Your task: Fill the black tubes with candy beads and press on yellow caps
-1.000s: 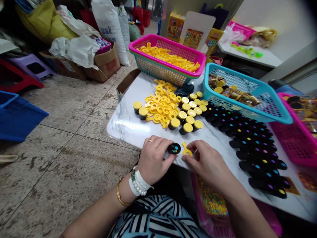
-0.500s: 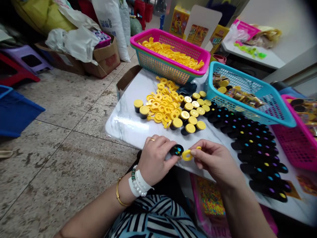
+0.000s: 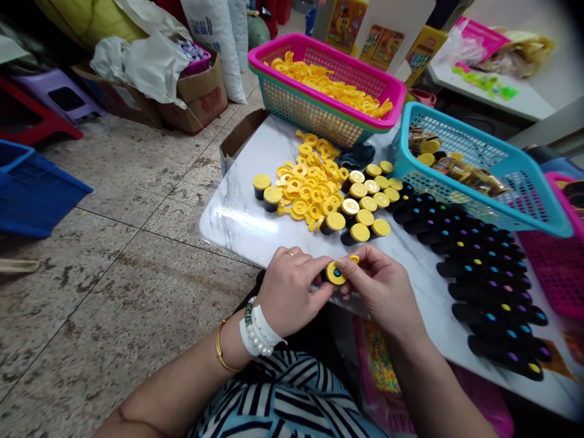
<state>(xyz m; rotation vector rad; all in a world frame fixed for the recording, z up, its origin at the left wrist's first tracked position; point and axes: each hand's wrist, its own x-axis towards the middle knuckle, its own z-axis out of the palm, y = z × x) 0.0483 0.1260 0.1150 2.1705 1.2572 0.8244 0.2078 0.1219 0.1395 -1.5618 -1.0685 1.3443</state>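
My left hand (image 3: 296, 289) is closed around a small black tube (image 3: 325, 275), mostly hidden by the fingers. A yellow ring-shaped cap (image 3: 335, 280) with a side tab sits over the tube's mouth, and a blue spot shows through its hole. My right hand (image 3: 381, 286) pinches this cap by its tab side. Just beyond the hands, loose yellow caps (image 3: 308, 182) lie heaped on the white marbled table (image 3: 228, 225). Black tubes with yellow lids (image 3: 359, 232) stand beside the heap. Rows of black tubes (image 3: 483, 261) with coloured spots at their ends lie to the right.
A pink basket (image 3: 319, 45) of yellow caps stands at the back. The blue basket (image 3: 483, 176) at right holds filled, labelled tubes. Below the table edge, a pink container (image 3: 365, 359) holds colourful beads. A blue bin (image 3: 41, 188) stands on the floor at left.
My right hand has moved left and brought the yellow cap from beside the black tube onto its mouth. The camera view has shifted slightly.
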